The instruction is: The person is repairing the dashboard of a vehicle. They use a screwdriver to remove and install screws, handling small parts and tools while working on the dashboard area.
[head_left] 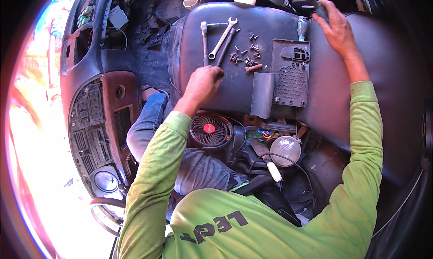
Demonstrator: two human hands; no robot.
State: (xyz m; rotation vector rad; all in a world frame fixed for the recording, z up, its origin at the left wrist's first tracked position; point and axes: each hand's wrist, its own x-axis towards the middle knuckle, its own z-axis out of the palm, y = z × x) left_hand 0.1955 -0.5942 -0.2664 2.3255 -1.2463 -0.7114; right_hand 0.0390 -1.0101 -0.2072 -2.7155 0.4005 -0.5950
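Your right hand (pixel 337 29) is up past the far right corner of the seat cushion (pixel 191 85), its fingers clamped on a dark tool (pixel 311 0). You seem to pinch it near the fingertips, perhaps to point it more easily; its upper end runs toward the frame's edge, so its exact kind is hard to tell.

Your left hand (pixel 202 88) hangs over the cushion's near edge, toward its left corner, with the fingers curled together. It is right by the lower ends of the ratchet (pixel 204 44) and the dark bar (pixel 225 48); you hide the contact from above, so I cannot tell whether you grip either one.

Between those two, the wrench (pixel 222 40) slants toward the far edge. The long tools lie roughly side by side, likely for easy reach. Your loose screws (pixel 253 48) sit in a patch mid-cushion, probably grouped so none stray, with a brownish bolt (pixel 254 68) just beside them.

The vented panel (pixel 293 80) lies flat along the right edge, presumably where the cushion supports it well. A grey strip (pixel 262 95) rests beside it, reaching the near edge. A screwdriver (pixel 301 29) lies by the far right corner.
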